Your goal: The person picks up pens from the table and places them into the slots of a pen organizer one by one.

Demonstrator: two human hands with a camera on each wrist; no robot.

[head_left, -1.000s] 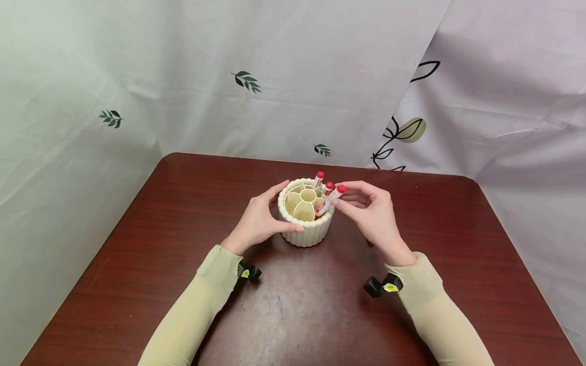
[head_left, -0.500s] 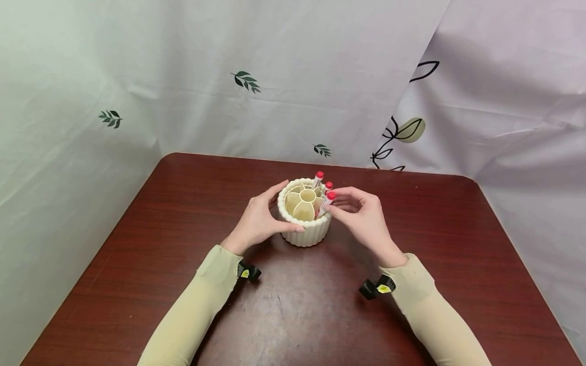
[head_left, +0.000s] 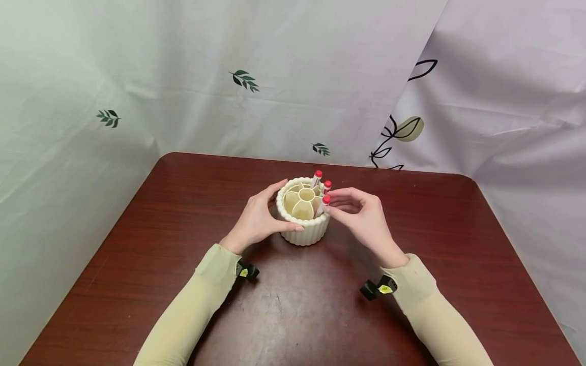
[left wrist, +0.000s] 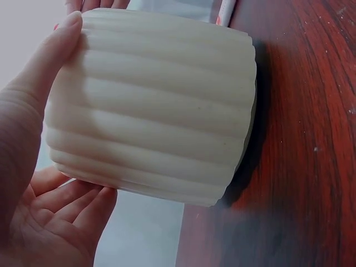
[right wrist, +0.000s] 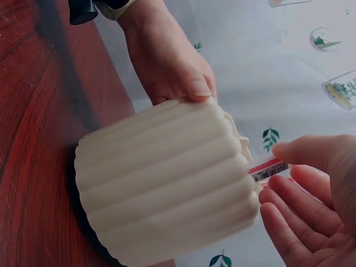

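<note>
A cream, ribbed pen holder (head_left: 305, 233) with petal-shaped compartments stands upright on the table. My left hand (head_left: 256, 218) grips it from the left, thumb across the front rim and fingers around the back, as the left wrist view also shows. Low in a right-side compartment stands a white marker with a red cap (head_left: 325, 201). My right hand (head_left: 363, 221) pinches that marker near its top, at the holder's rim. In the right wrist view the printed barrel of the marker (right wrist: 270, 169) shows between thumb and fingers; its lower end is hidden inside the holder.
Two more red-capped markers (head_left: 317, 178) stand at the holder's back right. Another white marker (left wrist: 225, 12) shows beyond the holder in the left wrist view. The dark red wooden table (head_left: 293, 315) ends at a white patterned curtain (head_left: 197, 101).
My right hand has moved left and down with the marker, which has gone from slanted to more upright and sunk deeper into its compartment. The left hand has kept its grip on the holder.
</note>
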